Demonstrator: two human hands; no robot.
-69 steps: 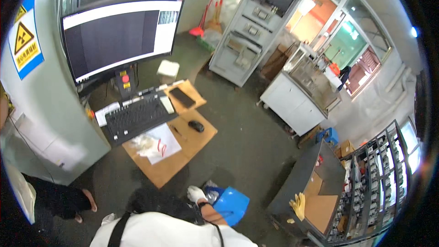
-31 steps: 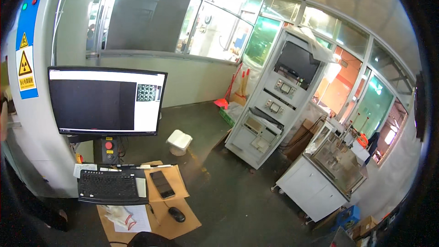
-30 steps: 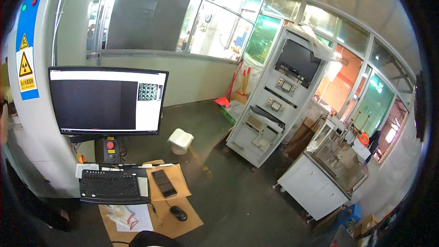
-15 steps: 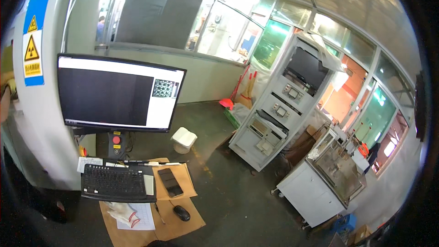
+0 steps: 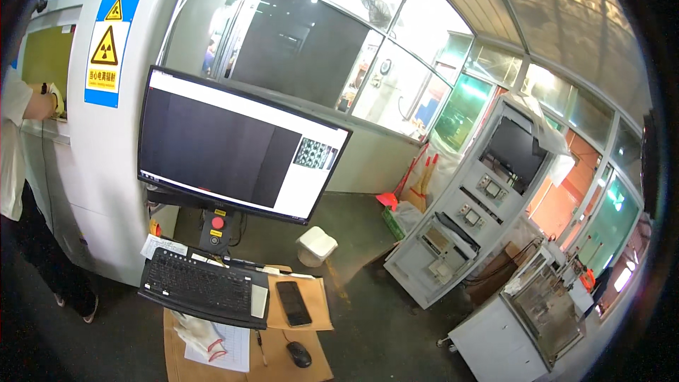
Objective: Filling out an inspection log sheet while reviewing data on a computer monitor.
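Neither of my hands shows in the head view. Below the wide monitor (image 5: 240, 148) lies a black keyboard (image 5: 201, 279) on a brown cardboard-topped stand (image 5: 311, 346). A dark phone (image 5: 293, 303) rests to the right of the keyboard, with a black mouse (image 5: 298, 354) nearer me. White gloves with red trim (image 5: 201, 334) lie over a printed sheet (image 5: 230, 354), and a pen (image 5: 262, 348) sits beside the sheet.
At the far left a co-worker (image 5: 14, 141) in a light shirt reaches a gloved hand (image 5: 54, 101) into an opening in the large grey machine (image 5: 106, 191). A white-topped stool (image 5: 316, 244), a tilted-looking grey cabinet (image 5: 453, 240) and a wheeled metal bench (image 5: 495, 336) stand beyond the desk.
The view has swung left, so the scene sits further right and tilts more. The co-worker at the machine has come largely into view. The things on the stand look unmoved.
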